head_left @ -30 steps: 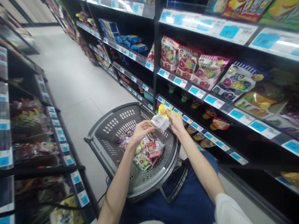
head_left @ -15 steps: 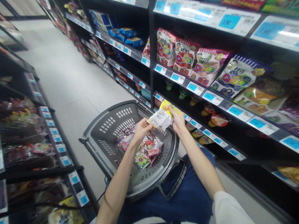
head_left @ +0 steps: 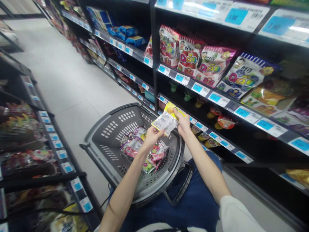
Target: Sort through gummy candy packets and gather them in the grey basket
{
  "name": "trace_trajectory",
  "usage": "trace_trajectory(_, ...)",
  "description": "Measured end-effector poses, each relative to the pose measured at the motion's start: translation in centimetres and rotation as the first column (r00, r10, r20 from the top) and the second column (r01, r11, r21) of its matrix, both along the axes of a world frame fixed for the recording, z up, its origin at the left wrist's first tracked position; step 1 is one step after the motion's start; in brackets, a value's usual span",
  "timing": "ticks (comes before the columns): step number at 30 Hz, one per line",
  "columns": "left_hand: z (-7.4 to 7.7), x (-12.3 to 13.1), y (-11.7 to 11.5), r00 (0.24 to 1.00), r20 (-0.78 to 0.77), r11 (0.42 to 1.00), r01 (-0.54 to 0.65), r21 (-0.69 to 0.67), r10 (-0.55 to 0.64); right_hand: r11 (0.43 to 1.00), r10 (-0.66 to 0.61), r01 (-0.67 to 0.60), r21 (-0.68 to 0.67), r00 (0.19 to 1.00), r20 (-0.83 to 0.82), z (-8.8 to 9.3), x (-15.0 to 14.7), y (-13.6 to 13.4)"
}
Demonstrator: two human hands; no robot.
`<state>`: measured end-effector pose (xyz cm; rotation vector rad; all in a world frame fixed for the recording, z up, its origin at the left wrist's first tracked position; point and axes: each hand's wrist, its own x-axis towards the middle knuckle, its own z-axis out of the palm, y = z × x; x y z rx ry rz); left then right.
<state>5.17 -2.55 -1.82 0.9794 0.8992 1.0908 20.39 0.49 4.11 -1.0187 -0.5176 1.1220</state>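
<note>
A yellow and silver candy packet (head_left: 166,120) with a barcode is held between my two hands above the basket's far right rim. My left hand (head_left: 152,135) pinches its near lower edge. On the packet's right side, my right hand (head_left: 181,120) grips it with the thumb laid on top. Beneath my arms stands a grey plastic shopping basket (head_left: 108,145) with slotted walls. Several colourful candy packets (head_left: 135,146) lie in a pile at its bottom, partly hidden by my left forearm.
On the right, a black shelf carries upright QQ candy bags (head_left: 189,58) behind price labels (head_left: 198,88). Jelly cups (head_left: 225,122) sit one level below. Another shelf rack (head_left: 31,154) with packaged sweets runs along the left. Pale floor tiles (head_left: 67,74) form the aisle between.
My left hand has slid slightly to the right along the packet's lower edge. The packet stays in both hands, and the view has shifted a little.
</note>
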Motion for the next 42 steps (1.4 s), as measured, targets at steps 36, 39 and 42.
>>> trace_trajectory(36,0.5,-1.1,-0.4,0.871,-0.376,0.855,-0.091,0.510,0.317,0.910,0.396,-0.400,-0.107,0.916,-0.059,0.4,-0.7,-0.7)
trace_trajectory(39,0.7,-0.6,-0.1,0.980,-0.073,0.978,-0.173,0.117,0.182,0.942,0.298,-0.296,-0.155,0.955,-0.015,0.1,-0.4,-0.5)
trace_trajectory(42,0.7,-0.2,-0.1,0.984,0.145,0.992,-0.089,-0.085,0.101,0.966,0.194,-0.198,-0.164,0.980,-0.042,-0.8,-0.3,-0.1)
